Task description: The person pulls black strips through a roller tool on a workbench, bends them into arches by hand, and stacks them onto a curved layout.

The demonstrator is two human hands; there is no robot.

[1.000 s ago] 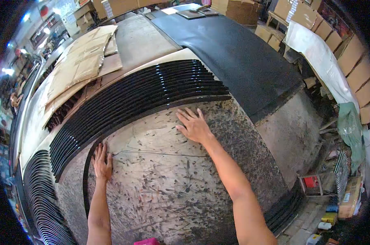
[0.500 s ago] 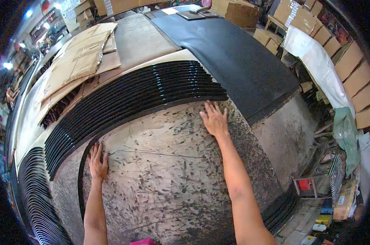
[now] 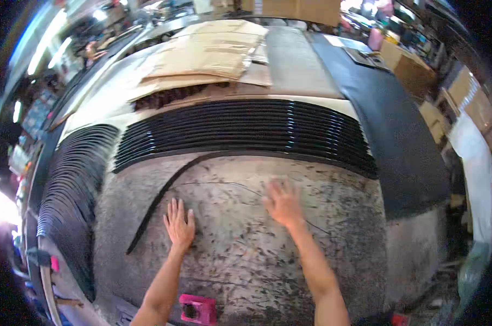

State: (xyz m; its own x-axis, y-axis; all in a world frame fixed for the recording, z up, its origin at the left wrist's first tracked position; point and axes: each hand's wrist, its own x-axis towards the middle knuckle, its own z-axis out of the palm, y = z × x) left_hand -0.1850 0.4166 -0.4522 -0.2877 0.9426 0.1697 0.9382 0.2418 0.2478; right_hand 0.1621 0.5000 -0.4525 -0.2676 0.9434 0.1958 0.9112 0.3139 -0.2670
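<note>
My left hand is open, fingers extended, on or just over the stained, worn tabletop. To its left curves the loose end of a long, flat black strip, apart from the fingers. The rest of that strip runs along the front edge of a row of black strips laid side by side. My right hand is blurred by motion, its fingers apart and nothing visible in them. It hovers over or touches the tabletop below the row; I cannot tell which. A thin dark line passes near it.
More black strips lie fanned on the left side. A pink object with a dark part sits at the near edge. Flattened cardboard lies beyond the row, and a dark sheet covers the right. Boxes stand behind.
The view has swung left. My right hand has left the row's right end and come back toward the middle. My left hand has moved off the curved strip, whose loose end now shows.
</note>
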